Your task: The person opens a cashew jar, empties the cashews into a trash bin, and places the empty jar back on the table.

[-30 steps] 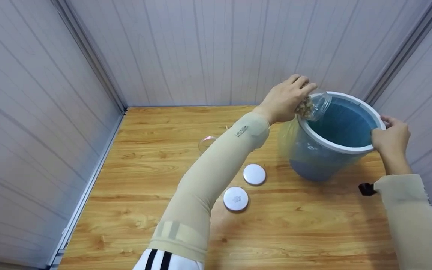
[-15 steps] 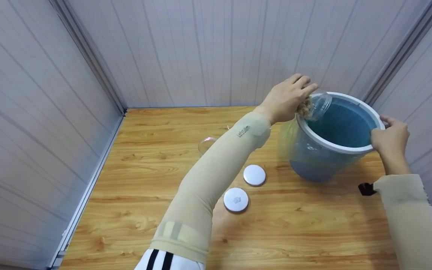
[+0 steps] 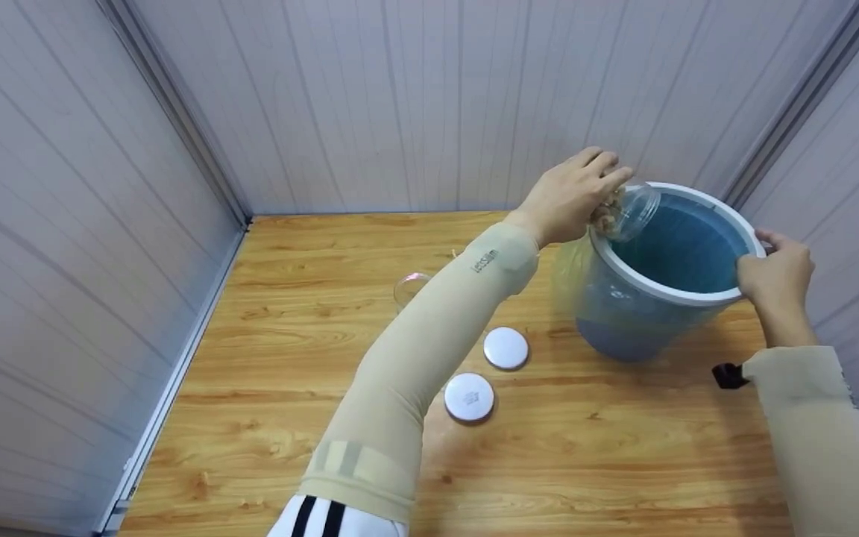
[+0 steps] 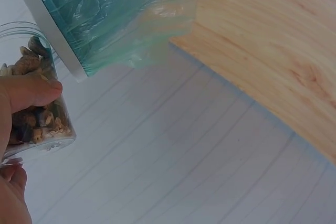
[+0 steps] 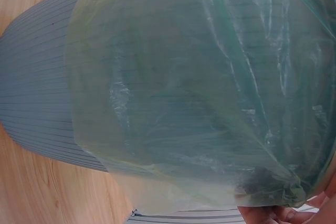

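My left hand (image 3: pixel 570 195) grips a clear jar (image 3: pixel 640 212) tipped on its side, its mouth over the left rim of a blue-grey trash bin (image 3: pixel 616 339). Brown, lumpy pieces (image 4: pixel 29 66), some like nuts, lie inside the jar; their exact kind is unclear. In the left wrist view my thumb presses across the jar's side. Over the bin's white rim (image 3: pixel 672 292) hangs a thin green-yellow bag (image 5: pixel 157 87), which also lines its inside. My right hand (image 3: pixel 780 280) holds the right side of that rim, thumb and fingers around it. The bin's bottom is hidden.
Two round white lids (image 3: pixel 505 348) lie on the wooden table (image 3: pixel 288 335) left of the bin. A clear round-edged container (image 3: pixel 408 285) is partly hidden behind my left forearm. Pale panel walls (image 3: pixel 414 104) enclose the table's back and sides.
The brown pieces have shifted inside the tipped jar. Both hands and the bin stay almost in the same place.
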{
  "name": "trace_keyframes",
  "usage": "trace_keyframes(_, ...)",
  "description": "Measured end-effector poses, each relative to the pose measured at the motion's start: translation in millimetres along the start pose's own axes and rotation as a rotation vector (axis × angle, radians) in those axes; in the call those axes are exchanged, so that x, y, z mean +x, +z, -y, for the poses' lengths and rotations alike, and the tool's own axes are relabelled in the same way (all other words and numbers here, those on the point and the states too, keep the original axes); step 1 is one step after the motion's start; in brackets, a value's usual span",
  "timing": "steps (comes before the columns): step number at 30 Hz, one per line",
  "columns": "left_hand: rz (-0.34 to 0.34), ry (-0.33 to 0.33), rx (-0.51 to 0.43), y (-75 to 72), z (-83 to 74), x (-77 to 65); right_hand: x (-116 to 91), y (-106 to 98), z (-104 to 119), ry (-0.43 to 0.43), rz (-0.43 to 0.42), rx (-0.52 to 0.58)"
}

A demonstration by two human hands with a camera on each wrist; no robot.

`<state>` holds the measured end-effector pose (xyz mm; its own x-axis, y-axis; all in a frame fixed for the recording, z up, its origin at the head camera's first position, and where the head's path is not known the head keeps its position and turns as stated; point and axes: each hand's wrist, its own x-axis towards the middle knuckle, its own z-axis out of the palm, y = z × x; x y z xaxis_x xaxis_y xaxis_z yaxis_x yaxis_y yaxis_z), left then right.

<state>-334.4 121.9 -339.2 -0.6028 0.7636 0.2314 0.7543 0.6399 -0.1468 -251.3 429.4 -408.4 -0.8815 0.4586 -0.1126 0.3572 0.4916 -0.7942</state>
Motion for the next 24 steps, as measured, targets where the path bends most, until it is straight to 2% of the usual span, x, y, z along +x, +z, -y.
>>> trace_keyframes(7, -0.005, 0.046, -0.008, 1.0, -4.1, -0.2, 1.9, 0.2, -0.8, -0.012, -0.022, -0.026)
trace_keyframes(24, 0.022, 0.064, 0.048, -3.1, -8.0, 4.7, -1.0, 0.1, -0.4, -0.016, -0.006, -0.011)
